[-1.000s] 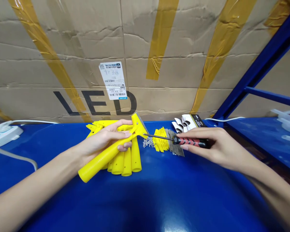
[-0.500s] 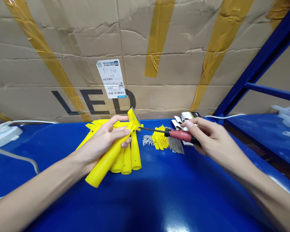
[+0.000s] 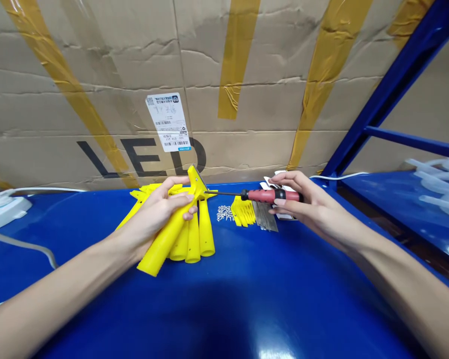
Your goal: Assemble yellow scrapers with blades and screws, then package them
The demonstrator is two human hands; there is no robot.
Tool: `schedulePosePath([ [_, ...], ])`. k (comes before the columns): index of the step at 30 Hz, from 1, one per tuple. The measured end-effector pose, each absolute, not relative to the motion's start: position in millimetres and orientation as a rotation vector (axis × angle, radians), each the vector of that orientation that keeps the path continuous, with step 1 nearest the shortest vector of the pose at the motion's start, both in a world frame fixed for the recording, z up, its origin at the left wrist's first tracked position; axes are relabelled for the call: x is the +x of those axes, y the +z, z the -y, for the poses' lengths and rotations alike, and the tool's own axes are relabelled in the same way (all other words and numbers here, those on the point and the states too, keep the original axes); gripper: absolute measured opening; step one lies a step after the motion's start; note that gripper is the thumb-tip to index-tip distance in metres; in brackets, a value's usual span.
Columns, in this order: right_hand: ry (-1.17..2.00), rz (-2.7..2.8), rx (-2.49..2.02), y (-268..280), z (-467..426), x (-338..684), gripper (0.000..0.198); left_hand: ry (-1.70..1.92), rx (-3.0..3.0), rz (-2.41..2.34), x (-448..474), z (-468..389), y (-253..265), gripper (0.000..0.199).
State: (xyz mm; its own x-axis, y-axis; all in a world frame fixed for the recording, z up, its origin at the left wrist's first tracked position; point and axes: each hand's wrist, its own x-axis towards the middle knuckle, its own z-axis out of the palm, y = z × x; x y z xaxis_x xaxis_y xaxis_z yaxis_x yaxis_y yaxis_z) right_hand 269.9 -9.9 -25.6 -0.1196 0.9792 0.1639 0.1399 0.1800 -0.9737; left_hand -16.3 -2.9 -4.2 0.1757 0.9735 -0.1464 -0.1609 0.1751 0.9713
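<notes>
My left hand [image 3: 164, 209] is wrapped around a yellow plastic scraper [image 3: 167, 239], tilted with its head up. A metal blade edge shows along the head, and a small screw sits in its face. My right hand [image 3: 310, 204] holds a screwdriver [image 3: 260, 195] with a red and black handle, thumb below and fingers above it. The thin shaft points left, and its tip meets the scraper head; what it sits in is too small to make out. Behind the left hand, several more yellow scraper handles [image 3: 207, 234] lie on the blue table [image 3: 224, 304].
Small screws [image 3: 224, 213], yellow plastic pieces [image 3: 243, 212] and flat grey blades [image 3: 265, 217] lie in groups beyond the screwdriver. White packets [image 3: 284, 215] are partly behind my right hand. A taped cardboard box [image 3: 277, 99] stands at the back. A white power strip [image 3: 7, 209] is at left.
The view has shifted slightly. My right hand's fingers have spread and shifted their grip on the screwdriver handle, now more level. The left hand still holds the scraper, raised a little at its lower end.
</notes>
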Motion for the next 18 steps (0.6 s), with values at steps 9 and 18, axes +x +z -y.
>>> schedulePosePath([
  [9, 1.04, 1.455, -1.055, -24, 7, 275, 0.037, 1.004, 1.061, -1.012, -17, 6, -6, 0.037],
  [18, 1.016, 1.489, -1.084, -24, 5, 283, 0.036, 0.987, 1.041, -1.035, -9, 11, -5, 0.038],
])
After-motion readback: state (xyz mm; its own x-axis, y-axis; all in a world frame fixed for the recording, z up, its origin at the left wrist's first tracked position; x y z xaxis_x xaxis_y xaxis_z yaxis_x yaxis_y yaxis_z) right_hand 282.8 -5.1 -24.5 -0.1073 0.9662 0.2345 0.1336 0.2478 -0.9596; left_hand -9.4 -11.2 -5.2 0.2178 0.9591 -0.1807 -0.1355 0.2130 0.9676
